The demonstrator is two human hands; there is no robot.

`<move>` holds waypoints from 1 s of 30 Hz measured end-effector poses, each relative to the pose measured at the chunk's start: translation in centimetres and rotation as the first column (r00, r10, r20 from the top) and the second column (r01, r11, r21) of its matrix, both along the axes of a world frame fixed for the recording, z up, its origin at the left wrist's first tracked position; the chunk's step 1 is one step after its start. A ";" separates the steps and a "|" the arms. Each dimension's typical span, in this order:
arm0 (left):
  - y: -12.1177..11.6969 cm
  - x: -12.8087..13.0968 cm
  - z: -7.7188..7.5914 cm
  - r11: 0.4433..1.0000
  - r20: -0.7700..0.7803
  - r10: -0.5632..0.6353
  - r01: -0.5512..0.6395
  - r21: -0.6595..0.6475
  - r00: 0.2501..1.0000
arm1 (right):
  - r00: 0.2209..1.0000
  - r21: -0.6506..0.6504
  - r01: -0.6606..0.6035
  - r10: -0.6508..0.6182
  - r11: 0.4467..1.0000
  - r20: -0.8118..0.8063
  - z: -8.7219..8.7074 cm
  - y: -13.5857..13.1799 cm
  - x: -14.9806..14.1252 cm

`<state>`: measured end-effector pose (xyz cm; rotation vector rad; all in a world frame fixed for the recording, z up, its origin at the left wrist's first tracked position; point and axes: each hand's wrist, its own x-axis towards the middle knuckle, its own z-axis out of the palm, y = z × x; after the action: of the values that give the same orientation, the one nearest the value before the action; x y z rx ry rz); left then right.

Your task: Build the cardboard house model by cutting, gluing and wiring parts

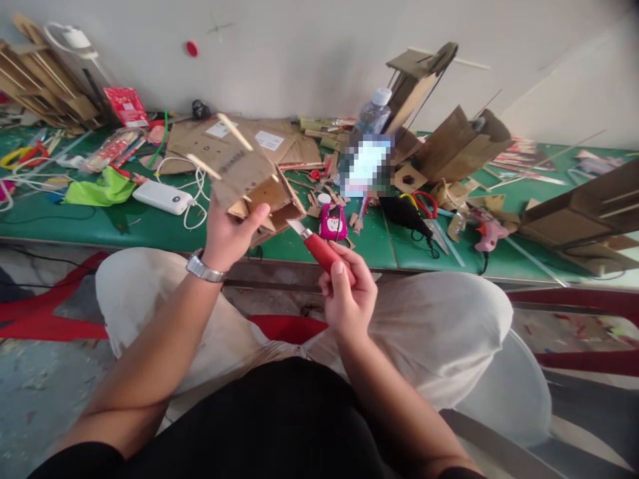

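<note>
My left hand [232, 229] grips a small cardboard box [244, 176] with light wooden sticks poking out of it, held up over the near edge of the bench. The thumb presses on the box's near side, while the other fingers are hidden behind it. Closed around the red handle of a craft knife [322, 251] is my right hand [349, 289]. Its short metal blade points up and left at the box's lower right corner, very close to it; whether the two touch I cannot tell.
On the green bench [279, 246] lie a white power bank [162, 196], a magenta tape measure [333, 223], scissors [434, 219] and a pink glue gun [488, 233]. Flat cardboard [194, 143], a plastic bottle [373, 113], a blurred-out phone [368, 166] and cardboard structures [459, 143] stand or lie farther back.
</note>
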<state>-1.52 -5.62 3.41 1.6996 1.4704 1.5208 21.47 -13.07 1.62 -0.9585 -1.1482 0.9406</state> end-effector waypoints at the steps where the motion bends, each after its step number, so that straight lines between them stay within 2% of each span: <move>1: 0.2 -0.4 0.0 1.000 -0.021 0.011 -0.011 0.012 1.000 | 0.990 0.108 0.054 -0.067 0.993 0.127 0.3 0.2 0.6; 3: 0.5 -1.0 -0.3 1.000 -0.067 -0.016 0.015 -0.017 0.998 | 0.914 0.323 0.084 -0.203 0.943 0.352 1.2 1.0 1.7; 4: 0.6 -1.1 -0.6 0.996 -0.081 -0.067 0.061 -0.067 0.994 | 0.864 0.387 0.050 -0.234 0.921 0.446 1.8 1.6 2.2; 5: 0.8 -1.2 -1.0 0.986 -0.082 -0.123 0.112 -0.124 0.989 | 0.819 0.416 0.002 -0.241 0.909 0.522 2.4 2.2 2.7; 8: 1.3 -1.3 -1.8 0.944 -0.036 -0.237 0.221 -0.246 0.971 | 0.699 0.368 -0.183 -0.143 0.912 0.701 3.8 3.9 3.9; 11: 1.8 -1.5 -2.3 0.935 -0.013 -0.250 0.238 -0.263 0.968 | 0.653 0.370 -0.257 -0.122 0.893 0.748 4.5 4.7 5.1; 16: 3.1 -1.6 -3.1 0.934 0.001 -0.267 0.259 -0.246 0.964 | 0.662 0.431 -0.226 -0.186 0.874 0.726 4.6 4.8 6.6; 20: 3.6 -1.2 -3.1 0.923 -0.030 -0.330 0.316 -0.217 0.943 | 0.581 0.372 -0.322 -0.129 0.871 0.804 4.4 6.3 6.6; 23: 3.2 -1.4 -2.5 0.932 -0.185 -0.305 0.252 -0.262 0.934 | 0.544 0.317 -0.333 -0.094 0.888 0.834 4.0 7.8 5.9; 27: 2.1 -3.3 -1.3 0.946 -0.424 -0.219 0.085 -0.312 0.879 | 0.553 0.315 -0.288 -0.111 0.904 0.826 3.3 9.0 4.9; 30: 1.4 -5.3 -0.2 0.956 -0.466 -0.149 0.007 -0.293 0.872 | 0.571 0.334 -0.275 -0.126 0.902 0.811 3.1 9.3 4.4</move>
<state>-6.83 -4.25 3.18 2.0162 1.7306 0.8115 25.91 -3.79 4.69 -0.9928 -2.1173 0.2002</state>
